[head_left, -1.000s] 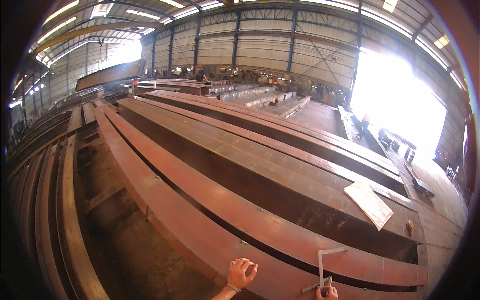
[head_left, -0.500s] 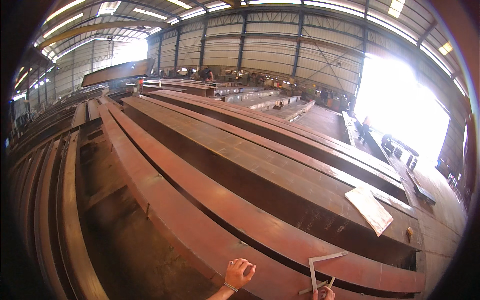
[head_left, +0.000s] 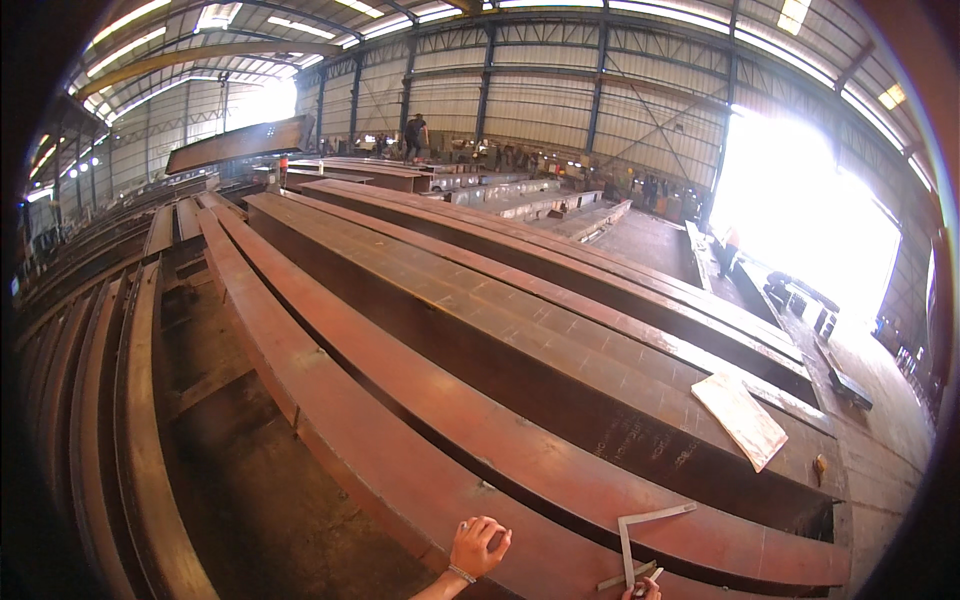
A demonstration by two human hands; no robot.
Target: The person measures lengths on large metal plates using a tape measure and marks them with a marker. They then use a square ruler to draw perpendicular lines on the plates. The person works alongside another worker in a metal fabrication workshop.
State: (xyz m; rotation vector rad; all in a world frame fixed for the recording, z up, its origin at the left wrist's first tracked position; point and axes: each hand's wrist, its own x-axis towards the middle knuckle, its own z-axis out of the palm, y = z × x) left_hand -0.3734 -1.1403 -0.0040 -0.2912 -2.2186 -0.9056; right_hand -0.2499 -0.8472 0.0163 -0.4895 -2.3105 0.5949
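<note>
Left hand (head_left: 477,547) sits loosely curled on the rusty steel beam (head_left: 420,400), holding nothing as far as I can see. Right hand (head_left: 641,591) is barely in frame at the bottom edge, fingers pinched on what looks like a marker, right by the metal square (head_left: 640,535) lying flat on the flange. Further along, a pale plate (head_left: 739,418) rests on the next beam over. More long girders run to the left.

Hall: corrugated walls (head_left: 540,110), trussed roof (head_left: 600,30).
Light: glared through open doorway (head_left: 800,220).
Floor: lay covered with long rusty steel beams (head_left: 480,320).
</note>
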